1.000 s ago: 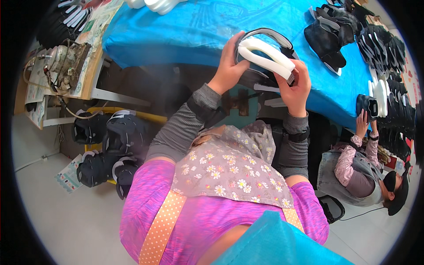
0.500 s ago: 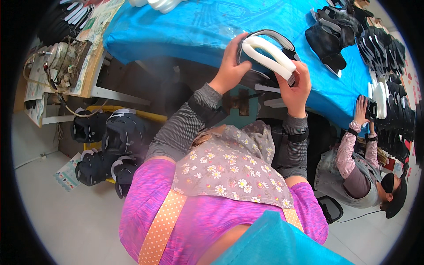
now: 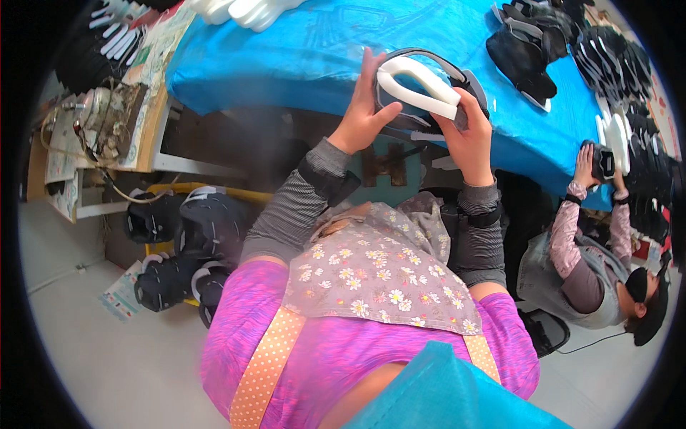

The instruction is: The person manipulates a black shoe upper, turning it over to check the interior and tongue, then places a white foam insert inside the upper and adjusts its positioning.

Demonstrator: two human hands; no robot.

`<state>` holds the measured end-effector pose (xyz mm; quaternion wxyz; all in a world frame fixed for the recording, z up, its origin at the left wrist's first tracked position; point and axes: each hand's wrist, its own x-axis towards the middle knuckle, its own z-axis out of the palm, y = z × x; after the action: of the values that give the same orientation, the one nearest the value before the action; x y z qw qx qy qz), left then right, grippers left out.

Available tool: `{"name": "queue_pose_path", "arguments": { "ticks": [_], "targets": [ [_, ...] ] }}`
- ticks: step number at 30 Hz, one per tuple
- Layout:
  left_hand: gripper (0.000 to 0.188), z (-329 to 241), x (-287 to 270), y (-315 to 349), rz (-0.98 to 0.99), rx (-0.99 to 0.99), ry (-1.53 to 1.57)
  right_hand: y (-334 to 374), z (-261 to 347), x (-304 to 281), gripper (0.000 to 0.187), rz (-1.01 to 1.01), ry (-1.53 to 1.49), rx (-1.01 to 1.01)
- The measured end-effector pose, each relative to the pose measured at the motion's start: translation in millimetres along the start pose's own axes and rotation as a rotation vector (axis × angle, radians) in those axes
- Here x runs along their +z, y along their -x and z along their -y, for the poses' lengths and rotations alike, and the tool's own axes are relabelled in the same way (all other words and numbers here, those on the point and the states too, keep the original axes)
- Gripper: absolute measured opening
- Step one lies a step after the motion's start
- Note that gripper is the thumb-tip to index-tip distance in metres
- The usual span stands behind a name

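Over the near edge of the blue-covered table, a black padded piece with a grey-lined rim (image 3: 453, 69), perhaps a boot liner, is between my hands. Inside its opening rests a thick white U-shaped foam pad (image 3: 400, 69). My left hand (image 3: 363, 107) lies along the left side of the padded piece, fingers stretched upward and thumb apart, pointing toward the foam. At the other side, my right hand (image 3: 468, 136) is closed around the joined end of the foam and the rim beside it. Its fingertips are partly hidden.
Black padded pieces (image 3: 522, 64) lie on the blue table cover (image 3: 314, 57), with white foam pads (image 3: 250, 11) at the far left. A co-worker (image 3: 582, 250) handles a black piece at right. A machine (image 3: 107, 121) stands left, above several black padded boots (image 3: 207, 222).
The padded piece and foam have shifted slightly left and tipped. My left fingers have straightened along its side. The co-worker now has a black piece between both hands.
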<state>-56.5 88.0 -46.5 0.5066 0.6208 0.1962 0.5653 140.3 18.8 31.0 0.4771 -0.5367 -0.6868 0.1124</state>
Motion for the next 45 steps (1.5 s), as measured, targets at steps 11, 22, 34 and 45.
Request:
{"name": "queue_pose_path", "arguments": {
  "ticks": [11, 22, 34, 45],
  "targets": [
    [0.064, -81.6, -21.6, -50.5, 0.055, -0.036, -0.545, -2.9, 6.2, 1.0, 0.044, 0.011, 0.076, -0.098],
    [0.023, -98.3, -4.1, -56.9, -0.089, -0.114, -0.753, -0.8, 15.3, 5.1, 0.044, 0.020, 0.109, -0.070],
    [0.035, -103.3, -5.4, -87.9, 0.184, 0.457, -1.155, -6.6, 6.9, 15.2, 0.044, -0.107, 0.254, -0.172],
    [0.025, -82.0, -5.5, -99.1, 0.235, 0.103, -1.026, -6.6, 1.1, 31.3, 0.033, -0.198, 0.301, -0.099]
  ]
}}
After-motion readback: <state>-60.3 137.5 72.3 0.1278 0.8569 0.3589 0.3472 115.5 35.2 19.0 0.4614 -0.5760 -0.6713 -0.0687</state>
